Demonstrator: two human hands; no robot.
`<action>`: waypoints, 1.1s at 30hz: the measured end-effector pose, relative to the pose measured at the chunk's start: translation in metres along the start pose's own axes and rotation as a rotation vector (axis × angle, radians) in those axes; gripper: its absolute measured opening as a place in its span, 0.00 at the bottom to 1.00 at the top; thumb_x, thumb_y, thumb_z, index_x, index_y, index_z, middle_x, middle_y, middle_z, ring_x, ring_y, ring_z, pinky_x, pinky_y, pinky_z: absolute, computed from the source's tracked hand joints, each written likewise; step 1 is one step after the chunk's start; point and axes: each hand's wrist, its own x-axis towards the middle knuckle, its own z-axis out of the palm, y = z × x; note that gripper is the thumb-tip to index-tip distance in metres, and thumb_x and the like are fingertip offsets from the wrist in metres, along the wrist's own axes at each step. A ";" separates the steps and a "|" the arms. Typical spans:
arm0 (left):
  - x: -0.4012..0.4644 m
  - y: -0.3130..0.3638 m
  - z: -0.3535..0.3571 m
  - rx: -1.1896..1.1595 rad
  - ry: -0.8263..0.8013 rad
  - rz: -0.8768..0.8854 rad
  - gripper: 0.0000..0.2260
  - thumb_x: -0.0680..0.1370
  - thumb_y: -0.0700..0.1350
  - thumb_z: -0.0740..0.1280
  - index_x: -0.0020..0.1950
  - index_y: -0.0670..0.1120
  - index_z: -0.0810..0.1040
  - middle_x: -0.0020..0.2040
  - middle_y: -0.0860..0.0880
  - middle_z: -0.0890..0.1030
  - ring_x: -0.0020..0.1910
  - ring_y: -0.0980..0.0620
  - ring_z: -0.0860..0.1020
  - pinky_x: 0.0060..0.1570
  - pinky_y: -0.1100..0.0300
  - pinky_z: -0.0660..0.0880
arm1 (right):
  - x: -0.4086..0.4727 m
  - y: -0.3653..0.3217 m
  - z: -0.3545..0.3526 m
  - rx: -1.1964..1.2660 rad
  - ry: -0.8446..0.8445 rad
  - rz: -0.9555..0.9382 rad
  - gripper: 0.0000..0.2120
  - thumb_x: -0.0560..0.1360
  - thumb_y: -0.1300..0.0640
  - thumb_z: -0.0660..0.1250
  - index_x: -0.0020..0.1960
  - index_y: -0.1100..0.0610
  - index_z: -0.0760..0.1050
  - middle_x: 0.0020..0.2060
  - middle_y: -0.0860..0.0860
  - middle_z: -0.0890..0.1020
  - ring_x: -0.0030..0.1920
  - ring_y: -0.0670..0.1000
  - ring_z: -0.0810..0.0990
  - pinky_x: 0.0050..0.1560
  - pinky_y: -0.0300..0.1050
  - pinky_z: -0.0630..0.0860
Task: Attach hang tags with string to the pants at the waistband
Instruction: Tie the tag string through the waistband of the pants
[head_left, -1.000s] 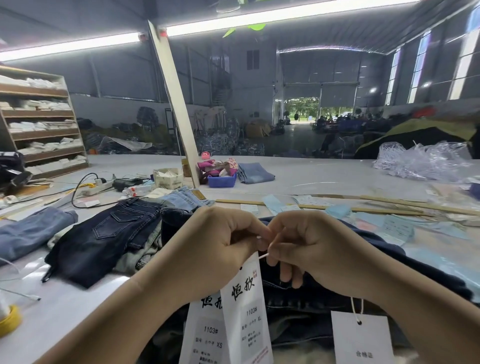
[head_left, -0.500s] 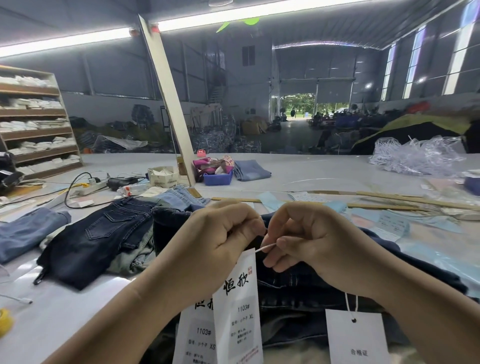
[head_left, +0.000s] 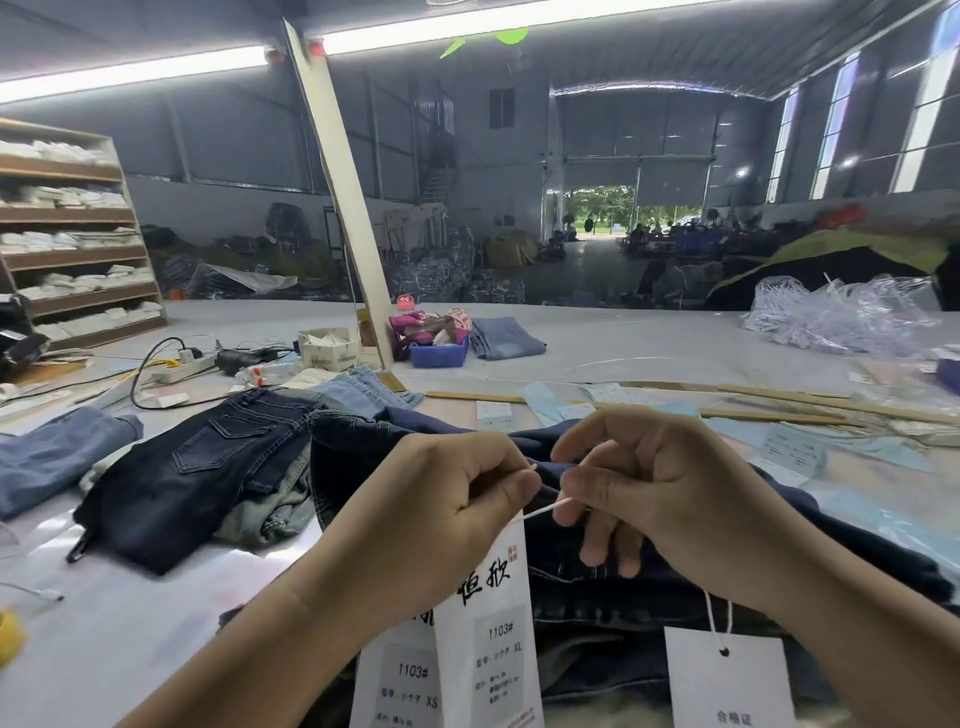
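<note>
On the grey table (head_left: 649, 358), dark pants (head_left: 675, 587) lie under both hands, the blue bin (head_left: 439, 356) of pink cloth well behind them, while the left hand (head_left: 447, 514) and right hand (head_left: 654, 499) pinch white string (head_left: 545, 508) above the hang tag (head_left: 488, 634).

Matt paper hang tags (head_left: 491, 639), dark denim pants (head_left: 649, 613)

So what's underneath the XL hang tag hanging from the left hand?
Behind the XL hang tag hangs a second tag marked XS, partly covered. Below them lie dark jeans. The tags hide whatever lies directly beneath.
</note>
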 end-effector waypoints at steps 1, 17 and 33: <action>0.000 -0.001 0.000 -0.009 -0.003 -0.001 0.07 0.79 0.51 0.68 0.41 0.55 0.79 0.32 0.53 0.79 0.28 0.55 0.74 0.28 0.61 0.70 | 0.000 0.001 0.000 -0.023 -0.001 -0.007 0.09 0.77 0.64 0.67 0.43 0.51 0.79 0.34 0.56 0.84 0.27 0.53 0.81 0.23 0.41 0.72; -0.007 0.004 0.007 0.121 0.059 0.051 0.08 0.77 0.51 0.63 0.40 0.51 0.77 0.32 0.57 0.75 0.32 0.57 0.74 0.29 0.67 0.65 | 0.008 0.004 0.012 0.363 0.012 0.019 0.09 0.74 0.74 0.65 0.40 0.65 0.79 0.40 0.62 0.84 0.40 0.56 0.84 0.39 0.42 0.81; -0.009 0.005 0.004 0.006 0.086 0.043 0.09 0.77 0.49 0.65 0.37 0.52 0.76 0.29 0.58 0.74 0.28 0.59 0.72 0.28 0.72 0.64 | 0.007 -0.002 0.006 0.498 -0.012 0.086 0.09 0.59 0.63 0.75 0.39 0.60 0.81 0.39 0.65 0.83 0.33 0.57 0.84 0.30 0.44 0.80</action>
